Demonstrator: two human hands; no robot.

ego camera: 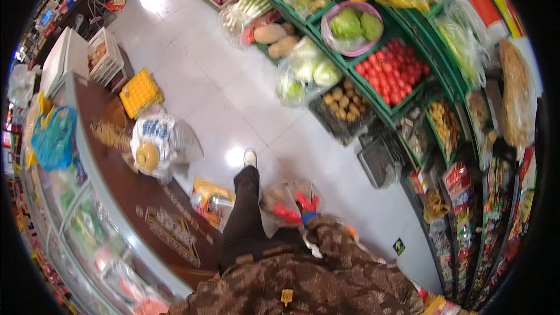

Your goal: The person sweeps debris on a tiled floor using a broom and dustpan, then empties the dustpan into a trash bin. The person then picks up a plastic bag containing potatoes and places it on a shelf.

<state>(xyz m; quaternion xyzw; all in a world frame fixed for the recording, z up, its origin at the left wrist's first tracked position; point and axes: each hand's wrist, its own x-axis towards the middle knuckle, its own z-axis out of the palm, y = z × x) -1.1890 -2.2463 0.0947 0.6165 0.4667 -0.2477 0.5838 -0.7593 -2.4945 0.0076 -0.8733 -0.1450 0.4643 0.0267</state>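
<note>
My right hand [309, 202], in what looks like a red glove with a blue cuff, hangs low beside my leg. It appears closed on a translucent plastic bag [280, 194] with brownish contents; blur hides the exact grip. My left hand is out of view. On the floor left of my forward shoe [250, 158] lies a bundle of packaged goods [214, 201]. Farther left, a white plastic bag [153, 133] with blue printing stands against the brown counter front [131, 183], a round tan object on top.
Green produce racks line the right, with tomatoes [389, 72], cabbages [345, 24] in a pink basin and a crate of potatoes [345, 103]. Bagged cabbages [308, 72] protrude into the tiled aisle [218, 78]. Yellow egg trays [142, 92] and a white crate [105, 57] stand left.
</note>
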